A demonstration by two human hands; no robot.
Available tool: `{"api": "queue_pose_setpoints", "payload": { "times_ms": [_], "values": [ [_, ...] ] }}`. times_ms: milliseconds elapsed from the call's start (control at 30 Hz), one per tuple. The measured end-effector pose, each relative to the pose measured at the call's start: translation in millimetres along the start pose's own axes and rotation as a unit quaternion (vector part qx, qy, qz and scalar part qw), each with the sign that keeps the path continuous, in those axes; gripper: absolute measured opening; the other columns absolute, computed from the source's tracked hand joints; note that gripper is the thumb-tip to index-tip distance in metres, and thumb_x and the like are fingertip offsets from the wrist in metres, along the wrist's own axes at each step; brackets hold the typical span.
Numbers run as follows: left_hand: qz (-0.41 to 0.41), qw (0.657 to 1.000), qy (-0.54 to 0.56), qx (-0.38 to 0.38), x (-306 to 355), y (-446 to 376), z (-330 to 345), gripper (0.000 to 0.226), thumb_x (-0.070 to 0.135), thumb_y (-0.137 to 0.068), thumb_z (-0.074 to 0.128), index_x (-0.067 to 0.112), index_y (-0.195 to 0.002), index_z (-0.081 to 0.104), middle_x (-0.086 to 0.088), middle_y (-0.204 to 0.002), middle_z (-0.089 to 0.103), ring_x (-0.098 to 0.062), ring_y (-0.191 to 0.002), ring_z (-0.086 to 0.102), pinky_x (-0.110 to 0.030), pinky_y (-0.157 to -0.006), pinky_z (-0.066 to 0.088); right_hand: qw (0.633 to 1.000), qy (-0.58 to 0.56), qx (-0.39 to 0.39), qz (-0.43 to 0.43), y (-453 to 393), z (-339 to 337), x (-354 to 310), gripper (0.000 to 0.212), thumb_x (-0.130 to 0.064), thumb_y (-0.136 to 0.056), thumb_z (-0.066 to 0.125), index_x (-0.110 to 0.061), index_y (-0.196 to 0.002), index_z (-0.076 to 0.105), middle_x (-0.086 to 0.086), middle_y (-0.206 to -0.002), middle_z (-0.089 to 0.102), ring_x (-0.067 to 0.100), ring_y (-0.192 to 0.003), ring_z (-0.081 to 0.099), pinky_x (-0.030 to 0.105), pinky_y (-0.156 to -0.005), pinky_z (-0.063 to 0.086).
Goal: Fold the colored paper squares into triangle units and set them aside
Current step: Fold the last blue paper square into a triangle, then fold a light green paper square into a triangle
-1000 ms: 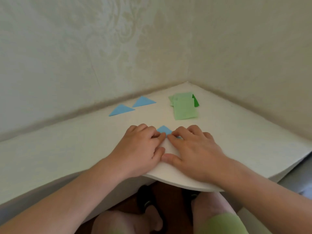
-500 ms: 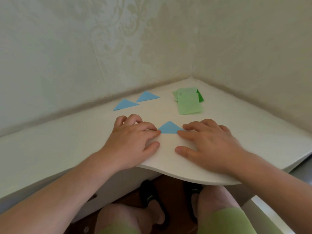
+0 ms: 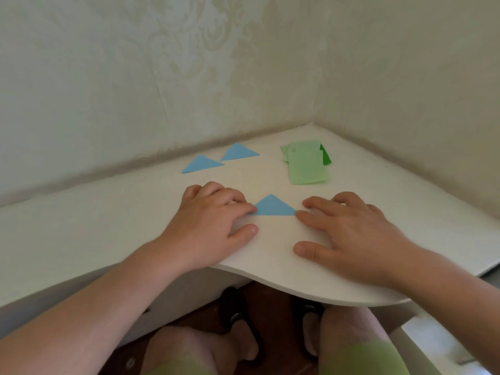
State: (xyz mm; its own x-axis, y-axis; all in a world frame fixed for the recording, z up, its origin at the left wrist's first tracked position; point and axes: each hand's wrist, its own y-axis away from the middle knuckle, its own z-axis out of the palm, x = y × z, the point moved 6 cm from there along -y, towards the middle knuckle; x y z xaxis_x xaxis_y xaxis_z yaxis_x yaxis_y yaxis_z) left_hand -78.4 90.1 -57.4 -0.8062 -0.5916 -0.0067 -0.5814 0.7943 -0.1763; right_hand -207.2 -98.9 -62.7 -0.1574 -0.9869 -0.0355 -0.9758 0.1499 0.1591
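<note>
A blue folded triangle [image 3: 273, 206] lies flat on the white table [image 3: 108, 212], between my two hands. My left hand [image 3: 213, 223] rests palm down with its index fingertip on the triangle's left corner. My right hand [image 3: 349, 234] lies flat with its index fingertip on the right corner. Two more blue triangles [image 3: 202, 163] [image 3: 239, 152] lie farther back on the left. A stack of light green paper squares [image 3: 307, 167] sits at the back right, with a dark green sheet [image 3: 326, 157] peeking out behind it.
The table fits into a wall corner [image 3: 313, 123] with patterned wallpaper on both sides. Its curved front edge [image 3: 311, 290] runs just under my wrists. Below it I see my knees and dark sandals on a brown floor.
My hands have slid apart along the triangle's lower edge, the left one leftward and the right one rightward. The blue triangle, mostly covered before, now shows in full.
</note>
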Motion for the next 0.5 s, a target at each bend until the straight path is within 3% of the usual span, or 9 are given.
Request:
{"api": "queue_pose_setpoints", "payload": {
  "times_ms": [133, 233, 333, 433, 500],
  "values": [
    [-0.048, 0.995, 0.058, 0.066, -19.8, -12.2, -7.8, 0.068, 0.069, -0.087, 0.028, 0.038, -0.137, 0.060, 0.015, -0.136, 0.053, -0.015, -0.129, 0.044, -0.037, -0.109, 0.030, 0.999, 0.020, 0.041, 0.011, -19.4, -7.5, -19.5, 0.086, -0.091, -0.077, 0.005, -0.051, -0.150, 0.026, -0.008, -0.146, 0.025, 0.025, -0.129, 0.024, 0.048, -0.101, 0.032],
    [-0.045, 0.990, 0.129, 0.021, -30.6, -24.9, -0.8, 0.079, 0.069, -0.084, 0.024, 0.030, -0.146, 0.056, 0.013, -0.149, 0.048, -0.012, -0.140, 0.038, -0.024, -0.116, 0.025, 0.997, 0.029, 0.074, 0.013, -52.0, -8.9, -28.2, 0.081, -0.091, -0.081, 0.012, -0.043, -0.140, 0.041, -0.003, -0.133, 0.035, 0.027, -0.120, 0.032, 0.048, -0.094, 0.035],
    [-0.040, 0.996, 0.071, -0.035, -43.1, -43.5, 6.6, 0.082, 0.069, -0.086, 0.015, 0.032, -0.152, 0.047, 0.011, -0.157, 0.041, -0.018, -0.145, 0.032, -0.033, -0.120, 0.024, 0.995, 0.037, 0.090, 0.024, -89.0, -12.6, -26.6, 0.078, -0.089, -0.084, 0.015, -0.038, -0.135, 0.048, 0.000, -0.128, 0.037, 0.028, -0.116, 0.033, 0.047, -0.088, 0.032],
    [-0.058, 0.996, 0.023, -0.068, -54.6, -64.7, 12.5, 0.060, 0.063, -0.101, 0.025, 0.037, -0.152, 0.042, 0.010, -0.157, 0.038, -0.023, -0.144, 0.030, -0.041, -0.119, 0.025, 0.994, 0.057, 0.090, 0.026, -119.8, -20.7, -21.9, 0.078, -0.088, -0.085, 0.017, -0.039, -0.135, 0.050, 0.003, -0.130, 0.037, 0.030, -0.117, 0.031, 0.048, -0.087, 0.030],
    [-0.062, 0.996, 0.005, -0.071, -57.0, -73.4, 16.5, 0.058, 0.064, -0.101, 0.024, 0.039, -0.149, 0.043, 0.010, -0.154, 0.038, -0.023, -0.141, 0.030, -0.044, -0.117, 0.027, 0.994, 0.062, 0.082, 0.031, -136.2, -24.6, -16.8, 0.078, -0.089, -0.085, 0.018, -0.041, -0.139, 0.047, 0.005, -0.134, 0.037, 0.032, -0.121, 0.031, 0.050, -0.092, 0.031]
  ]
}}
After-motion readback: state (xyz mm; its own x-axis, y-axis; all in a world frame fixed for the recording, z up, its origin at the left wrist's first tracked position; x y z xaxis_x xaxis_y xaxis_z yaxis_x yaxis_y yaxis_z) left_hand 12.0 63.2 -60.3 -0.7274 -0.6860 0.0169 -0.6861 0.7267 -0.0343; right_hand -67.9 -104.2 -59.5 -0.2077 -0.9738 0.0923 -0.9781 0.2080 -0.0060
